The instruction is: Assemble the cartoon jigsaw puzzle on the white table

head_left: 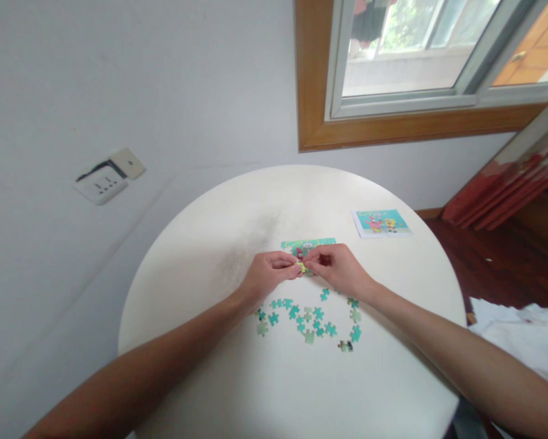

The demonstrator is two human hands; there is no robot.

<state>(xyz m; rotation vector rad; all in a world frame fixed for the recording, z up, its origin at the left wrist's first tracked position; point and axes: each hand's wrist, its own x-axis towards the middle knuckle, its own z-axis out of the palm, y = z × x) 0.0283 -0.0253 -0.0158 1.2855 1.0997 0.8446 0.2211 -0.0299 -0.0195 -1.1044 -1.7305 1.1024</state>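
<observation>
Close together over the middle of the table, my left hand (273, 269) and my right hand (334, 266) pinch small yellow puzzle pieces (302, 267) between their fingertips. Whether the pieces are joined is too small to tell. Just behind them lies a teal cartoon puzzle section (288, 244), partly covered by my fingers. Several loose teal and pale green puzzle pieces (318, 313) lie scattered nearer to me, below both hands. A few of these are partly hidden by my right forearm.
The round white table (201, 244) stands against the wall, beneath a wood-framed window (393, 128). A cartoon picture card (381, 223) lies at its back right. White sheets or cloth (521, 332) are beyond the right edge, and a wall socket (102, 185) is at left.
</observation>
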